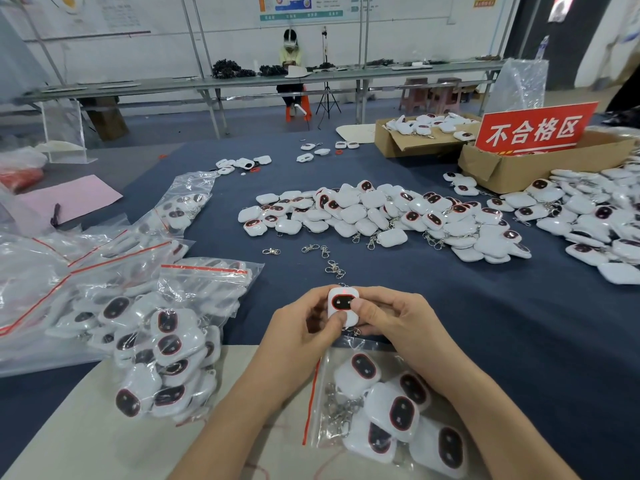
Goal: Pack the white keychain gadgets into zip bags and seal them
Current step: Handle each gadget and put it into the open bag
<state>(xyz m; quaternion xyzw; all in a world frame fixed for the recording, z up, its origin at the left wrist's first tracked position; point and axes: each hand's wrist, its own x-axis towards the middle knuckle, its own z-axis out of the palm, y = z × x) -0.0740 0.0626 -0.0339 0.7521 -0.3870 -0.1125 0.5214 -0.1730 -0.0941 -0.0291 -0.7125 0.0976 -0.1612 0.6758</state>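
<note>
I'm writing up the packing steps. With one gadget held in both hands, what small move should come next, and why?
Probably lower the gadget to the zip bag and slip it in at the red-striped mouth. The left hand and right hand both pinch it close over that bag, which already holds several gadgets; whether it is unsealed is unclear.

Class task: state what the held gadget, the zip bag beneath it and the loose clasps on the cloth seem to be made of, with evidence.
Gadget: probably moulded plastic, with a glossy white shell and a dark shiny oval window.
Zip bag: thin clear plastic film, crinkled with glare, with a red seal strip.
Clasps: seemingly metal, silvery and glinting.
</note>
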